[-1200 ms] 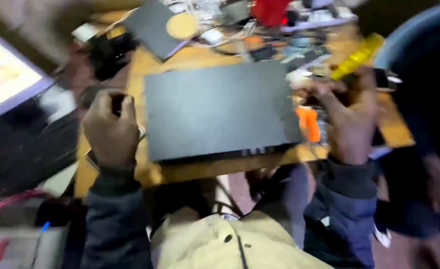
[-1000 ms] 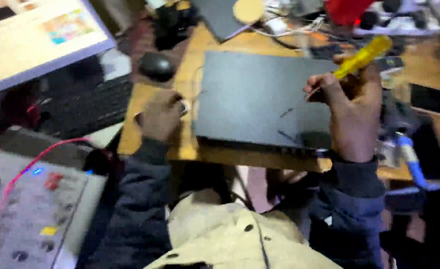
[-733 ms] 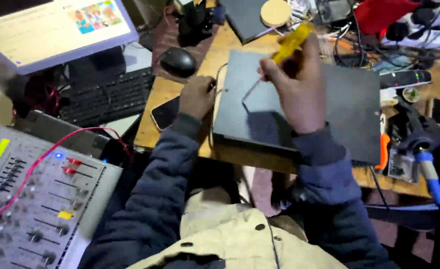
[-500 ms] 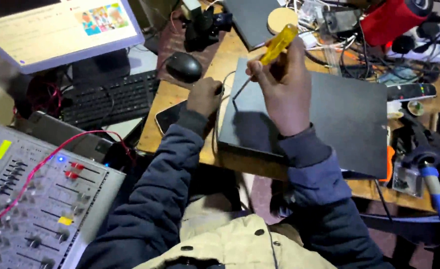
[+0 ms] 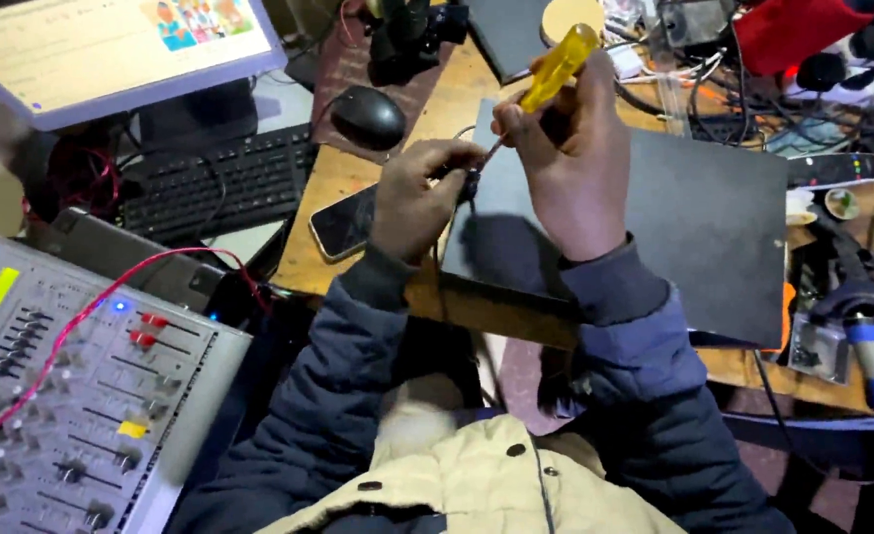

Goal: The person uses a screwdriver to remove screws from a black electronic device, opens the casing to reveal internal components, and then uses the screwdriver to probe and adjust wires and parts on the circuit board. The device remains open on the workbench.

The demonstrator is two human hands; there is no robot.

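Observation:
A flat dark grey device (image 5: 694, 227) lies on the wooden table (image 5: 328, 188). My right hand (image 5: 570, 168) grips a yellow-handled screwdriver (image 5: 554, 69), its shaft angled down toward the device's near left corner. My left hand (image 5: 412, 198) is curled at that same corner, fingers pinched around something small and dark beside the screwdriver tip. What it pinches is hidden by the fingers.
A phone (image 5: 343, 222) lies just left of my left hand. A black mouse (image 5: 368, 117), keyboard (image 5: 219, 183) and monitor (image 5: 111, 49) sit farther left. An audio mixer (image 5: 71, 396) is at the lower left. Cables, a red object (image 5: 803, 35) and a blue-handled tool (image 5: 872, 356) crowd the right.
My right hand carried the screwdriver from the device's right side to its near left corner. My left hand stayed at that corner and closed its fingers beside the tip. The view shifted left.

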